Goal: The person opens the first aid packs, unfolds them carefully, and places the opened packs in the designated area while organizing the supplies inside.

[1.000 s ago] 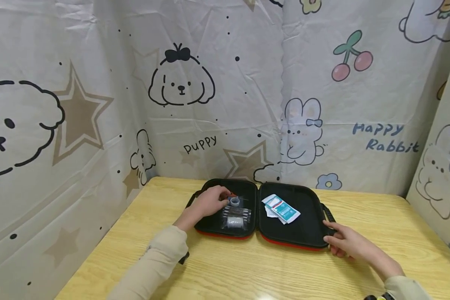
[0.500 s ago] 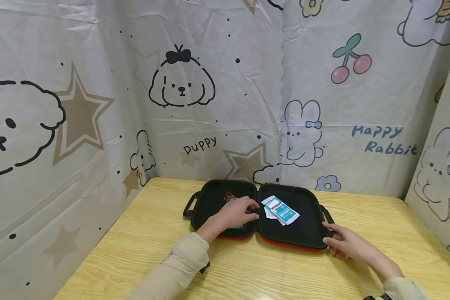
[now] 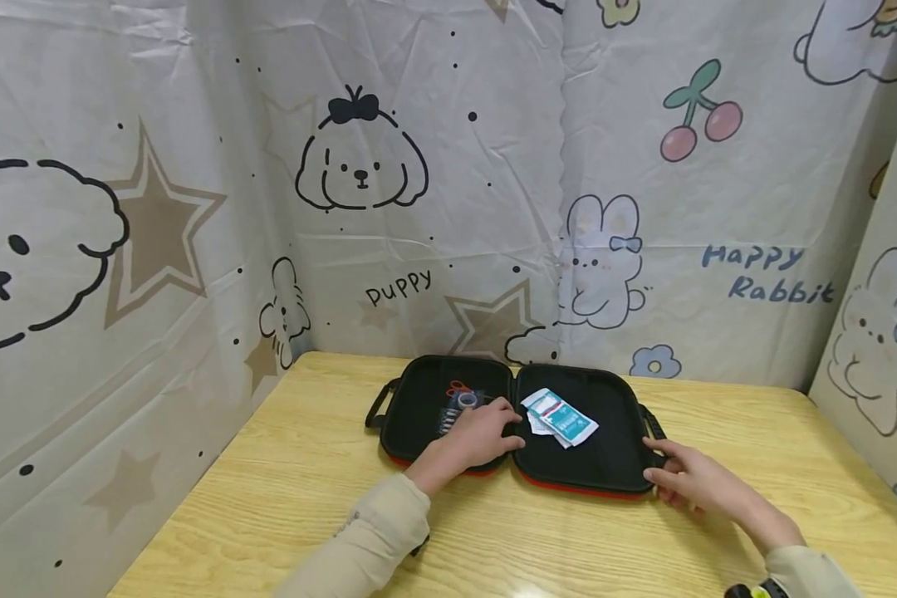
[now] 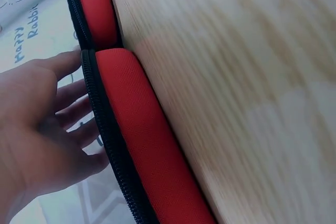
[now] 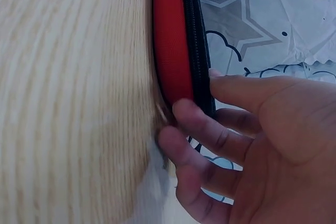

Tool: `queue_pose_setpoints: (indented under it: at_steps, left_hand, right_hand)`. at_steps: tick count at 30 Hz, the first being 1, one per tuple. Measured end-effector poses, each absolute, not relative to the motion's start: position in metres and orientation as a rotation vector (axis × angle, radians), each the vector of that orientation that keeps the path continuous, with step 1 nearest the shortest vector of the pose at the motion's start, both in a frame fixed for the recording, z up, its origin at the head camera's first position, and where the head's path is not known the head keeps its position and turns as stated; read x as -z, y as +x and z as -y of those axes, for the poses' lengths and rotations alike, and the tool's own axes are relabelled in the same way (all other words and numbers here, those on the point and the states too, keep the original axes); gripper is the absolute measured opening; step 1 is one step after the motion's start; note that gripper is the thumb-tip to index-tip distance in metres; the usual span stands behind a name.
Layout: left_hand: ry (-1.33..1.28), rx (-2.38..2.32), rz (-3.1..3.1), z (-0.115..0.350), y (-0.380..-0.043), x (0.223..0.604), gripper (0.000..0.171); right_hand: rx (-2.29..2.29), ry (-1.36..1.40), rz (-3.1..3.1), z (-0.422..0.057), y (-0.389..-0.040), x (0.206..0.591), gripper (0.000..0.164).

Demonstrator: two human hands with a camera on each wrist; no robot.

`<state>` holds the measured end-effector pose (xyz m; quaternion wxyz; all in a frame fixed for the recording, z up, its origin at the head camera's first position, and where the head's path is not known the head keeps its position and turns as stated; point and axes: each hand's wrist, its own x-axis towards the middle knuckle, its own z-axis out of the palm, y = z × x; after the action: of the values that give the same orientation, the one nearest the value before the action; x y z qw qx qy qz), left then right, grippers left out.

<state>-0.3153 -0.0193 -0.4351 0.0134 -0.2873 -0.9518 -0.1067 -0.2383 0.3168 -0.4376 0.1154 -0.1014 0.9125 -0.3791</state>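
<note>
A black case with red outer sides (image 3: 601,457) lies unfolded on the table. My left hand (image 3: 480,433) is over its left half, beside the hinge, fingers slightly bent; none of them visibly holds anything. Partly hidden behind this hand are orange-handled scissors (image 3: 459,388), a whitish ring-shaped roll (image 3: 467,400) and a clear bag of cotton swabs (image 3: 447,422). Teal-and-white packets (image 3: 566,419) lie in the right half. At the right side, my right hand (image 3: 691,477) grips the case's corner, thumb on the zipper rim (image 5: 202,51) and fingers bent against the red side.
The wooden table (image 3: 538,540) extends in front of the case and to both sides. A carry handle (image 3: 376,407) sticks out on the left, another (image 3: 654,425) on the right. Patterned cloth (image 3: 419,249) hangs behind and around the table.
My left hand has moved right from the scissors to the hinge, then slightly toward me, uncovering the scissors and roll. My right hand has stayed at the case's right corner.
</note>
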Motion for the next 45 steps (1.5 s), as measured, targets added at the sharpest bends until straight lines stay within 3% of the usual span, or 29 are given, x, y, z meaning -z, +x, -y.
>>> queue_pose_setpoints:
  at_steps: [11, 17, 29, 45]
  left_hand:
    - [-0.847, 0.347, 2.985, 0.015, -0.306, 0.434, 0.04]
    - [-0.846, 0.378, 3.016, 0.017, -0.308, 0.434, 0.049]
    - [-0.838, 0.47, 3.059, 0.025, -0.311, 0.437, 0.052]
    - [-0.782, 0.651, 3.156, 0.022, -0.314, 0.437, 0.062]
  right_hand:
    - [0.816, -0.492, -3.132, -0.308, -0.245, 0.426, 0.041]
    - [0.837, -0.596, -3.189, -0.292, -0.257, 0.409, 0.03]
    - [0.897, -0.613, -3.101, -0.266, -0.289, 0.39, 0.028]
    - [0.872, -0.669, -2.978, -0.265, -0.317, 0.4, 0.032]
